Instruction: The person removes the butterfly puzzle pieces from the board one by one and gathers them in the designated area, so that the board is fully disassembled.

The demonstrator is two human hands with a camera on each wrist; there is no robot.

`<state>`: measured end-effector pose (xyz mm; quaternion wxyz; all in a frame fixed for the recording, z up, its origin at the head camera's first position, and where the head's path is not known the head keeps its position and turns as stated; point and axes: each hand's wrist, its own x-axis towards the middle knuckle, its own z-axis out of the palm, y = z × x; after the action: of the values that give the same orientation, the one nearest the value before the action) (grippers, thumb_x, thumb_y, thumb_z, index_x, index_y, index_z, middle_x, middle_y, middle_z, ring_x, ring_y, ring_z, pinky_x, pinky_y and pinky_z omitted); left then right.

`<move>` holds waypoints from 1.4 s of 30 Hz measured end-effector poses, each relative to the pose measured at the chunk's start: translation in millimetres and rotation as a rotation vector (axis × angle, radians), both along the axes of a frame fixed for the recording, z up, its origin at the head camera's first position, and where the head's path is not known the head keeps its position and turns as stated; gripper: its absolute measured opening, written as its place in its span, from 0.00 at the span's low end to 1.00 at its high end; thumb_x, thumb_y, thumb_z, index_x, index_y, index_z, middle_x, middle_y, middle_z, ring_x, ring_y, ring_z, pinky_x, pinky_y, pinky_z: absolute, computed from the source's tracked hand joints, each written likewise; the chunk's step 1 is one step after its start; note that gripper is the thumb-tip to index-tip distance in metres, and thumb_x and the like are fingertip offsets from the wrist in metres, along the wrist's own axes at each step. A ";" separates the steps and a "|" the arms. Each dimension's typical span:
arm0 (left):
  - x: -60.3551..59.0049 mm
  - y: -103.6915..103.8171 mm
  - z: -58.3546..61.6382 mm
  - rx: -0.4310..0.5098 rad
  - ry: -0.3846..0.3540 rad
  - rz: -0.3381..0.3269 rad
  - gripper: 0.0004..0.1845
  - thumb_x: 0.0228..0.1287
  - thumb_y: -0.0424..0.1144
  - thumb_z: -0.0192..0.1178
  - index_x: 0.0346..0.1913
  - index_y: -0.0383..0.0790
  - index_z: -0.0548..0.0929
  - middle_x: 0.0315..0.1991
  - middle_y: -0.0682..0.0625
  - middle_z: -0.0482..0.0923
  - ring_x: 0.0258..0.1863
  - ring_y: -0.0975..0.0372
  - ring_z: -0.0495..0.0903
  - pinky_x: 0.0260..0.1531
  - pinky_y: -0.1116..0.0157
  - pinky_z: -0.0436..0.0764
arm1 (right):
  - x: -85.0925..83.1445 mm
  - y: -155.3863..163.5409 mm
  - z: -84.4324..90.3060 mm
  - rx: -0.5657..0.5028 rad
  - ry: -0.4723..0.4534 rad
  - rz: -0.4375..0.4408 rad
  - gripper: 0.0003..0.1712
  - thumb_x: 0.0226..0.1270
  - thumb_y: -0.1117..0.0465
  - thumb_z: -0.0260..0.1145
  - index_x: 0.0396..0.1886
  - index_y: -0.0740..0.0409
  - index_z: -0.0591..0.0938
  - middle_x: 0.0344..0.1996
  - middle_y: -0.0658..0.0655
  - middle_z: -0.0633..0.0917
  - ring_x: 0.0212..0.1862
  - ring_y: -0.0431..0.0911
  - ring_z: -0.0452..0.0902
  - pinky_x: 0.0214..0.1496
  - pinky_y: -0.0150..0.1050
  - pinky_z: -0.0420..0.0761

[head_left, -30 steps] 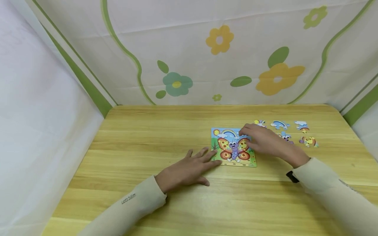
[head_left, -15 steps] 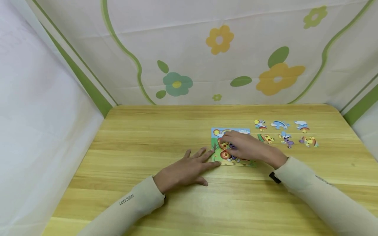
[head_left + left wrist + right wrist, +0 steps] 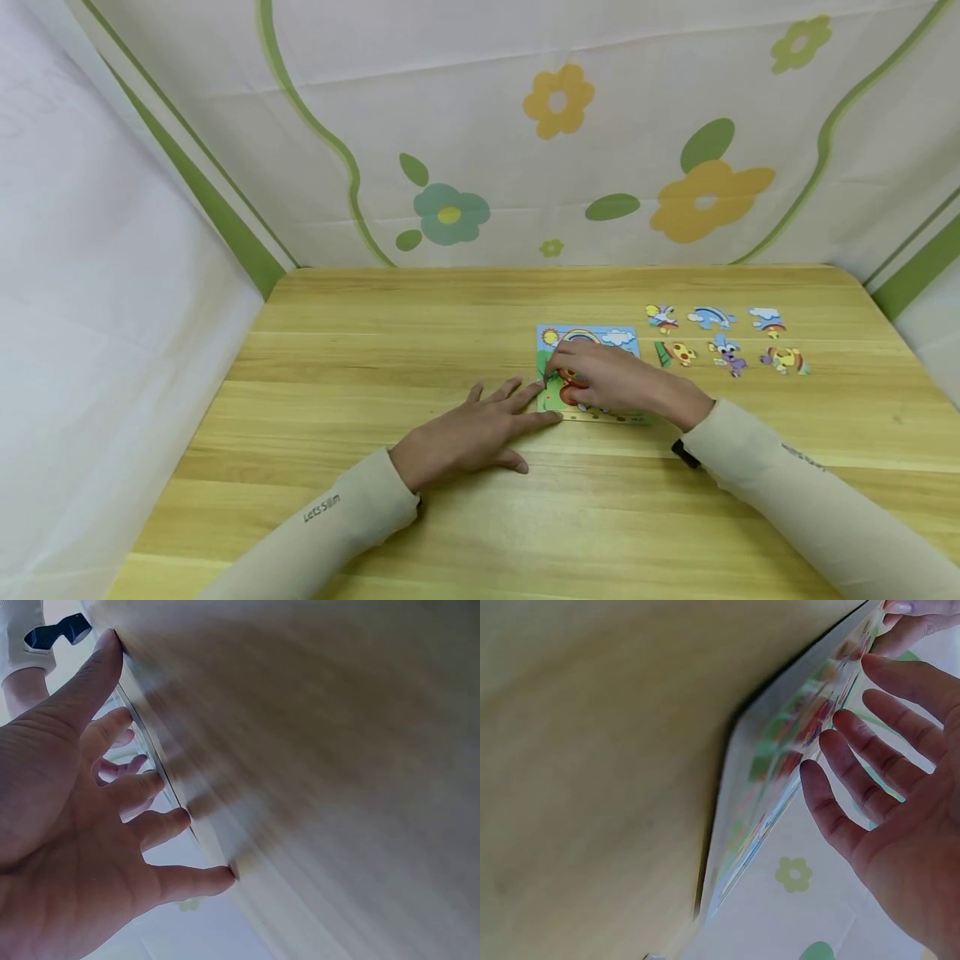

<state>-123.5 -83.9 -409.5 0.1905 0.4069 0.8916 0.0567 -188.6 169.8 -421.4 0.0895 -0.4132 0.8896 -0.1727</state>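
A butterfly puzzle board (image 3: 592, 337) lies flat on the wooden table (image 3: 375, 350), right of centre. My left hand (image 3: 480, 429) rests flat with straight fingers, its fingertips touching the board's lower left corner. My right hand (image 3: 615, 379) lies across the board with straight fingers; its fingertips (image 3: 555, 367) reach the left side. In the right wrist view the fingers (image 3: 870, 765) are spread over the board (image 3: 780, 772), holding nothing. In the left wrist view the left hand's fingers (image 3: 150, 825) press on the tabletop.
Several loose puzzle pieces (image 3: 723, 337) lie in two rows to the right of the board. Cloth walls with a flower print (image 3: 555, 100) close in the table at the back and both sides.
My right hand has slid leftward across the board, from its upper right to its left side, uncovering the loose pieces. The left hand has stayed put.
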 end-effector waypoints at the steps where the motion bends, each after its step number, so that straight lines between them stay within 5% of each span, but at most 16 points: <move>1: -0.1 -0.2 -0.1 0.001 -0.003 0.002 0.42 0.70 0.61 0.62 0.83 0.66 0.59 0.87 0.48 0.43 0.85 0.44 0.49 0.71 0.29 0.63 | 0.0 -0.1 0.0 0.001 0.000 0.000 0.11 0.72 0.60 0.71 0.52 0.48 0.85 0.49 0.47 0.83 0.43 0.41 0.71 0.44 0.39 0.77; 13: 0.2 -0.5 1.4 0.008 -0.016 0.007 0.41 0.71 0.60 0.61 0.83 0.66 0.58 0.88 0.49 0.40 0.85 0.44 0.48 0.69 0.27 0.63 | -1.0 -3.2 2.7 0.042 -0.045 -0.010 0.14 0.72 0.58 0.72 0.55 0.46 0.85 0.53 0.45 0.84 0.56 0.46 0.77 0.53 0.47 0.81; 24: -0.3 0.6 1.1 -0.014 -0.018 0.016 0.42 0.69 0.61 0.61 0.83 0.68 0.57 0.88 0.50 0.39 0.85 0.45 0.48 0.67 0.26 0.64 | -7.0 -6.9 3.2 0.008 -0.150 0.022 0.16 0.71 0.67 0.71 0.55 0.50 0.85 0.55 0.51 0.82 0.62 0.52 0.76 0.64 0.55 0.79; 42: -1.0 2.6 0.3 -0.031 -0.032 0.027 0.43 0.69 0.62 0.61 0.83 0.69 0.55 0.88 0.51 0.38 0.86 0.45 0.47 0.68 0.26 0.64 | -4.6 -7.1 3.1 -0.007 -0.160 0.017 0.20 0.69 0.75 0.68 0.55 0.51 0.83 0.53 0.52 0.79 0.59 0.52 0.76 0.61 0.53 0.80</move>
<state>-124.5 -81.3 -409.2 0.2103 0.3907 0.8947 0.0522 -193.2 162.8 -418.4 0.1604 -0.4061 0.8754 -0.2073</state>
